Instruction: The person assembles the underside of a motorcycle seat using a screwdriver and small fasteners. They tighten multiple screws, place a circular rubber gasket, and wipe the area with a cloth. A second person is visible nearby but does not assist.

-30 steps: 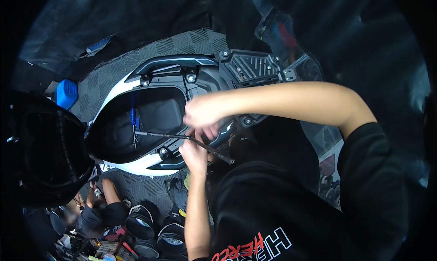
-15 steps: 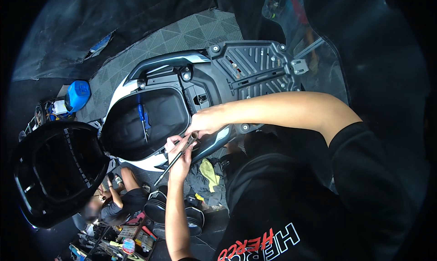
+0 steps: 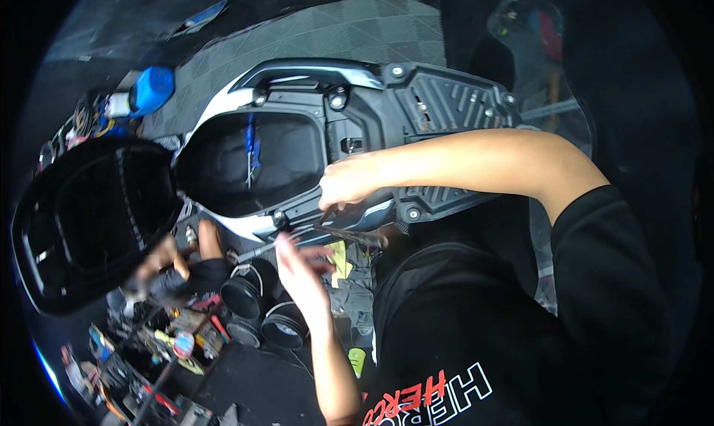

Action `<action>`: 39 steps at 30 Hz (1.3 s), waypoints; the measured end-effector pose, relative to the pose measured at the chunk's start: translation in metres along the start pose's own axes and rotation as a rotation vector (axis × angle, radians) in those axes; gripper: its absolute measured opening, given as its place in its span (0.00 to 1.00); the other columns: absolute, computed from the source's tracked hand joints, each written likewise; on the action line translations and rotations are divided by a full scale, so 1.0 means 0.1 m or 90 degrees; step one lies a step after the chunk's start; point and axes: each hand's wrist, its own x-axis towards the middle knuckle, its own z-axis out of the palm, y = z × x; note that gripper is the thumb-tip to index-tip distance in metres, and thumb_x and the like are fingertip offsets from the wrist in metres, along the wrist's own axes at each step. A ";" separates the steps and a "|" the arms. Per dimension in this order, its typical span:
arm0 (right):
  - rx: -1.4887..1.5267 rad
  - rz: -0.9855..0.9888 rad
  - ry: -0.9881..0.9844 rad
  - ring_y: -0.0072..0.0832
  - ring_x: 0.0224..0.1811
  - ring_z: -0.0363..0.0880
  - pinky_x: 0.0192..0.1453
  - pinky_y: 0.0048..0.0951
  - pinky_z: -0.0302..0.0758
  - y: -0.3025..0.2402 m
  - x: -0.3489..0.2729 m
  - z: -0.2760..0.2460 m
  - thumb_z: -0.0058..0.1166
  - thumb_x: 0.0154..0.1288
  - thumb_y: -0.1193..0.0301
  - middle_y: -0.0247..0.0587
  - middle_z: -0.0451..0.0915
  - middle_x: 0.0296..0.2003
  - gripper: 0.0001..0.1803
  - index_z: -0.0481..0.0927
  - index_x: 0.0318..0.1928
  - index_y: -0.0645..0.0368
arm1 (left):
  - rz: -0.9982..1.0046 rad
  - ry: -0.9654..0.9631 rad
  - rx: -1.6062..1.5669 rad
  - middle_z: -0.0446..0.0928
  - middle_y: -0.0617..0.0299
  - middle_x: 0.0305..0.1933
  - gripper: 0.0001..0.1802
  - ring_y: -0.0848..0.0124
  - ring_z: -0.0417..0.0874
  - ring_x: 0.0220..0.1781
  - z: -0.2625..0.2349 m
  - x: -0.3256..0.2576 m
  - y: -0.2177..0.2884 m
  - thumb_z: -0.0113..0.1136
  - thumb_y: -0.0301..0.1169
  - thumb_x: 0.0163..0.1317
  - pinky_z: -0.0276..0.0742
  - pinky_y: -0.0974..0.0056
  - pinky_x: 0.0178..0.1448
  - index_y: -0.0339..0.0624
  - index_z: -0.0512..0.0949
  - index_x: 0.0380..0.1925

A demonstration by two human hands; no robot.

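A scooter's rear lies in front of me, with its black storage compartment (image 3: 286,155) uncovered and the seat (image 3: 89,225) tipped back to the left. My right hand (image 3: 348,182) is closed at the compartment's near right edge. From it a dark metal wrench (image 3: 364,235) with a bar angled off hangs down, blurred by motion. My left hand (image 3: 301,266) is below the near side panel, fingers apart and smeared, apparently holding nothing. Inside the compartment are blue-handled hand tools (image 3: 253,147). The right hand's fingertips are partly hidden.
The ribbed black rear rack (image 3: 454,102) extends to the right. A blue jug (image 3: 152,90) stands at the far left. Black buckets (image 3: 244,291), a grey and yellow cloth (image 3: 349,277) and scattered tools (image 3: 186,344) lie on the near floor. Another person (image 3: 186,273) sits at the near left.
My left hand has come off the wrench and moved down, its fingers spreading. The wrench has swung over toward the right, below my right hand. The whole view has shifted.
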 end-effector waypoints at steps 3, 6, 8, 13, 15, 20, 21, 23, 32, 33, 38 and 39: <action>-0.040 0.023 -0.077 0.47 0.39 0.88 0.42 0.46 0.82 -0.09 0.07 -0.17 0.66 0.58 0.68 0.49 0.87 0.30 0.13 0.85 0.42 0.60 | 0.176 -0.052 0.377 0.80 0.52 0.37 0.25 0.64 0.85 0.34 0.13 0.21 0.19 0.68 0.37 0.67 0.81 0.60 0.40 0.33 0.70 0.56; 0.042 0.010 -0.103 0.50 0.41 0.86 0.47 0.48 0.81 -0.04 0.09 -0.21 0.66 0.59 0.68 0.53 0.87 0.34 0.17 0.86 0.49 0.59 | 0.356 -0.175 0.485 0.80 0.53 0.42 0.23 0.57 0.84 0.46 0.04 0.40 0.24 0.73 0.25 0.56 0.78 0.56 0.54 0.39 0.73 0.50; 0.170 -0.021 -0.068 0.51 0.43 0.86 0.48 0.48 0.80 0.05 0.06 -0.13 0.65 0.61 0.68 0.54 0.87 0.36 0.18 0.86 0.52 0.57 | 0.394 -0.228 0.558 0.82 0.51 0.45 0.24 0.60 0.88 0.47 0.01 0.49 0.34 0.74 0.25 0.57 0.81 0.57 0.52 0.37 0.73 0.51; 0.220 -0.036 -0.095 0.49 0.44 0.86 0.49 0.46 0.80 0.09 0.07 -0.13 0.66 0.62 0.69 0.52 0.88 0.39 0.19 0.86 0.53 0.59 | 0.591 -0.285 0.737 0.81 0.60 0.44 0.18 0.57 0.78 0.51 0.06 0.38 0.44 0.69 0.20 0.52 0.73 0.53 0.56 0.41 0.79 0.43; 0.170 -0.034 -0.102 0.47 0.44 0.87 0.49 0.45 0.81 0.08 0.11 -0.16 0.67 0.61 0.68 0.50 0.88 0.38 0.18 0.86 0.52 0.59 | 0.739 -0.348 0.855 0.80 0.63 0.45 0.17 0.62 0.77 0.53 -0.01 0.37 0.52 0.66 0.24 0.53 0.71 0.54 0.56 0.45 0.78 0.45; 0.165 -0.029 -0.060 0.46 0.43 0.88 0.48 0.43 0.81 0.14 0.08 -0.14 0.70 0.58 0.69 0.48 0.89 0.37 0.16 0.88 0.47 0.59 | 0.756 -0.110 0.890 0.82 0.62 0.40 0.08 0.64 0.82 0.42 -0.11 0.00 0.80 0.59 0.29 0.66 0.76 0.60 0.46 0.45 0.84 0.42; 0.164 -0.037 -0.055 0.45 0.43 0.88 0.48 0.43 0.82 0.16 0.04 -0.13 0.70 0.57 0.69 0.48 0.89 0.37 0.16 0.89 0.47 0.59 | 0.469 -0.059 0.712 0.84 0.55 0.37 0.18 0.63 0.84 0.31 -0.17 -0.14 0.75 0.47 0.36 0.79 0.77 0.60 0.35 0.41 0.86 0.41; 0.163 -0.078 -0.048 0.44 0.42 0.88 0.47 0.42 0.82 0.15 0.08 -0.11 0.71 0.57 0.68 0.47 0.89 0.36 0.16 0.89 0.45 0.59 | -0.162 -0.160 0.385 0.87 0.50 0.39 0.39 0.67 0.85 0.31 -0.38 -0.08 0.56 0.40 0.61 0.77 0.80 0.65 0.35 0.34 0.85 0.41; 0.092 -0.105 -0.040 0.41 0.38 0.88 0.43 0.41 0.82 0.29 0.13 -0.08 0.75 0.51 0.60 0.42 0.89 0.31 0.19 0.90 0.40 0.58 | -0.066 -0.272 0.300 0.79 0.58 0.52 0.23 0.70 0.84 0.49 0.06 0.37 0.41 0.68 0.27 0.65 0.84 0.65 0.43 0.40 0.69 0.55; 0.067 -0.105 -0.048 0.40 0.37 0.88 0.43 0.41 0.82 0.23 0.16 -0.09 0.75 0.51 0.60 0.42 0.88 0.31 0.18 0.90 0.39 0.57 | 0.139 -0.379 0.419 0.78 0.57 0.53 0.27 0.67 0.84 0.50 0.05 0.43 0.46 0.68 0.19 0.59 0.81 0.62 0.46 0.39 0.65 0.55; 0.075 -0.071 -0.029 0.40 0.38 0.88 0.44 0.41 0.82 0.25 0.11 0.02 0.73 0.53 0.60 0.40 0.89 0.31 0.16 0.90 0.40 0.55 | 0.483 -0.519 0.963 0.82 0.60 0.51 0.22 0.56 0.78 0.58 0.07 0.41 0.82 0.69 0.18 0.51 0.71 0.55 0.60 0.45 0.78 0.48; 0.071 -0.086 -0.035 0.40 0.40 0.88 0.45 0.42 0.81 0.24 0.12 0.05 0.72 0.54 0.61 0.41 0.89 0.32 0.16 0.90 0.41 0.55 | 0.597 -0.552 1.004 0.81 0.62 0.50 0.22 0.59 0.79 0.57 0.07 0.40 0.81 0.68 0.20 0.51 0.71 0.56 0.60 0.46 0.78 0.48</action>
